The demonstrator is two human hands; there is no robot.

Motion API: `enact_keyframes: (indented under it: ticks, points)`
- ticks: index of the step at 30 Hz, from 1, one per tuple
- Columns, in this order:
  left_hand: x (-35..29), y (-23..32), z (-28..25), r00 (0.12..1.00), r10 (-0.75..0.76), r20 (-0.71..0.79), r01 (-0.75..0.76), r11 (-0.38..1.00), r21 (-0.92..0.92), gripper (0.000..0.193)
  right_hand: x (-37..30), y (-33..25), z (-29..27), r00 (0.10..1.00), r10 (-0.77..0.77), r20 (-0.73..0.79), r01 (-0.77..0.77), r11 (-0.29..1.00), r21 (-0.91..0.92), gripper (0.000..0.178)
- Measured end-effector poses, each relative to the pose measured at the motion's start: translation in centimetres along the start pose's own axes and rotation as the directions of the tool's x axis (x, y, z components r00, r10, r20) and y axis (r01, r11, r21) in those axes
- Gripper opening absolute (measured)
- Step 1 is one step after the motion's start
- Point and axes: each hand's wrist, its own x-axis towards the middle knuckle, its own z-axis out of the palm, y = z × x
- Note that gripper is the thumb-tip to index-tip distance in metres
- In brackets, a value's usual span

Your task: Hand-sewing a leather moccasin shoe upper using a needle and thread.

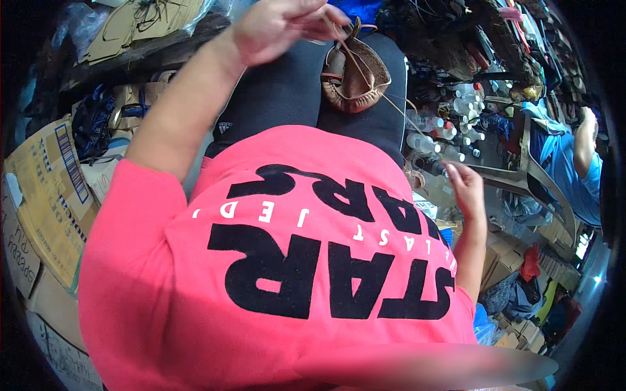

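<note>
Rests leather shoe upper (352, 99) on thighs (274, 98), apparently for steadiness
Seems to pinch thread (396, 109) between right hand's (467, 186) nearly closed fingers; cannot tell blurred left hand's (277, 31) grip

Left fingers (334, 15): the near side, toward the body, is obstructed by the brown leather piece (372, 60), lying over the dark trousers (280, 94). A strand (356, 61) slants from beside these fingers across the leather's opening. Open passage exists left of the leather, between the left wrist and the pink shirt (293, 146).

Right fingers (457, 174): a thread (395, 108) slants from the leather toward them, partially crossing the gap between the hands. Plastic bottles (450, 130) limit clearance ahead; a curved frame piece (531, 176) limits clearance to the right.
</note>
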Motion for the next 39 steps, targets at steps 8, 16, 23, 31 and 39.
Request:
enact_keyframes:
  ticks: [8,16,23,31,39]
  points:
    - [2.2,-1.7,-2.5,0.984,-0.174,0.038,0.169,0.845,-0.507,0.048,-3.6,3.8,1.2,0.969,-0.246,-0.032,0.205,0.867,-0.454,0.033]
    - [0.7,2.9,-6.4,0.96,0.133,-0.247,0.044,0.798,0.6,0.03,-1.2,1.7,-1.3,0.882,0.305,-0.36,-0.033,0.801,0.598,0.038]
    - [4.8,-4.1,4.4,0.935,0.014,0.354,-0.323,0.447,0.834,0.023,6.0,-15.1,4.4,0.893,-0.419,0.164,0.428,0.903,-0.022,0.019]
    - [6.7,-5.8,5.1,0.931,-0.066,0.358,-0.298,0.429,0.853,0.027,6.3,-14.1,4.9,0.817,-0.478,0.324,0.512,0.859,-0.024,0.022]
    - [7.7,-5.0,3.5,0.872,-0.289,0.394,-0.042,0.759,0.649,0.016,3.6,-14.7,3.8,0.896,-0.444,0.021,0.438,0.889,0.132,0.015]
